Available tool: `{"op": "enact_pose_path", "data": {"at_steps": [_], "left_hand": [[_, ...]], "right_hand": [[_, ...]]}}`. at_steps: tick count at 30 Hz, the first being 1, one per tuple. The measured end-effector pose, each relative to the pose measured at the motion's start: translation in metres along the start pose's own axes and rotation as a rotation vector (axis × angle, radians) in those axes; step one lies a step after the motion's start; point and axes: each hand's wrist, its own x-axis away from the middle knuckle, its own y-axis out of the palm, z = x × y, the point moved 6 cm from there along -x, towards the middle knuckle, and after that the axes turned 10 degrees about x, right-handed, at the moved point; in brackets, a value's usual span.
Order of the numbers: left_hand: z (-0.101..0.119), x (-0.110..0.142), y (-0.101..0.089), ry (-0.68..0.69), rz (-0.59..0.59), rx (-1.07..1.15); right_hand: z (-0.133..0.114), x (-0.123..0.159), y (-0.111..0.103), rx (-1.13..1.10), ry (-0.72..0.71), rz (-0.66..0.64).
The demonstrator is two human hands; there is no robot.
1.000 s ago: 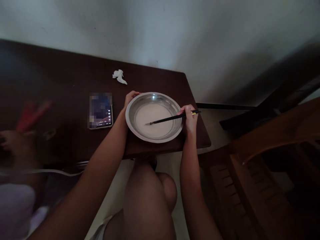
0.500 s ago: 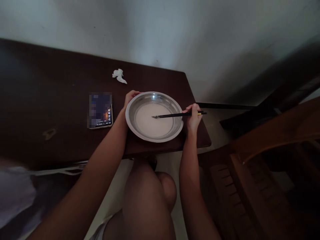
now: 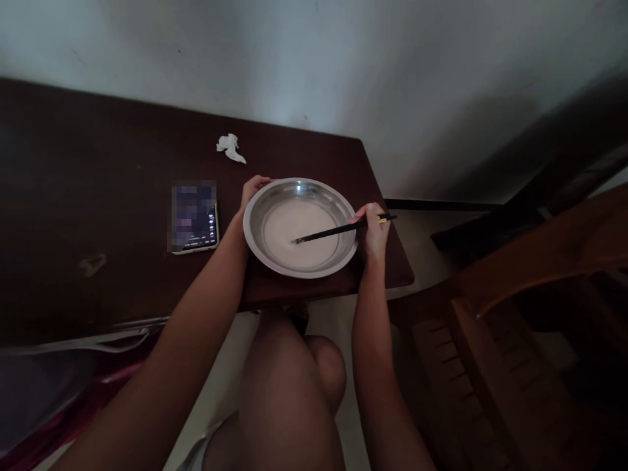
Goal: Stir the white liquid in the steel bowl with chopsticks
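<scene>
A round steel bowl with pale white liquid in it stands near the right end of a dark wooden table. My left hand grips the bowl's left rim. My right hand is closed on black chopsticks at the bowl's right side. Their tips dip into the liquid near the bowl's middle.
A phone with a lit screen lies left of the bowl. A crumpled white tissue sits behind it near the wall. A wooden chair stands to the right. My knees are below the table edge.
The chopstick tips swept through the liquid, right and back toward the left. The other person's hand and red object at the left edge have gone from view.
</scene>
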Motion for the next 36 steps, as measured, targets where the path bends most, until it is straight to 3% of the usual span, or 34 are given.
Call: {"op": "enact_pose_path", "data": {"at_steps": [2, 7, 12, 17, 23, 28, 33, 36], "left_hand": [[0.000, -0.001, 0.000, -0.005, 0.004, -0.011], [0.000, 0.000, 0.000, 0.016, -0.007, -0.024], [0.000, 0.001, -0.001, 0.010, -0.007, -0.013], [0.002, 0.002, 0.001, 0.035, 0.007, -0.052], [0.000, 0.000, 0.000, 0.041, 0.015, -0.041], [-0.001, -0.008, -0.004, 0.073, 0.007, -0.062], [-0.001, -0.009, -0.004, 0.053, -0.015, -0.037], [-0.002, -0.009, -0.004, 0.038, -0.012, -0.032]], "right_hand": [[-0.002, 0.000, 0.002, 0.032, -0.007, -0.029], [0.001, -0.001, -0.010, -0.022, -0.001, 0.164], [0.003, 0.000, 0.001, 0.050, 0.010, -0.038], [0.001, -0.001, -0.013, 0.045, -0.006, 0.185], [-0.003, 0.001, -0.001, 0.065, -0.019, -0.013], [-0.003, 0.000, -0.013, -0.017, -0.005, 0.202], [-0.004, 0.000, 0.001, 0.076, -0.002, -0.030], [-0.001, -0.001, -0.006, 0.054, 0.003, 0.088]]}}
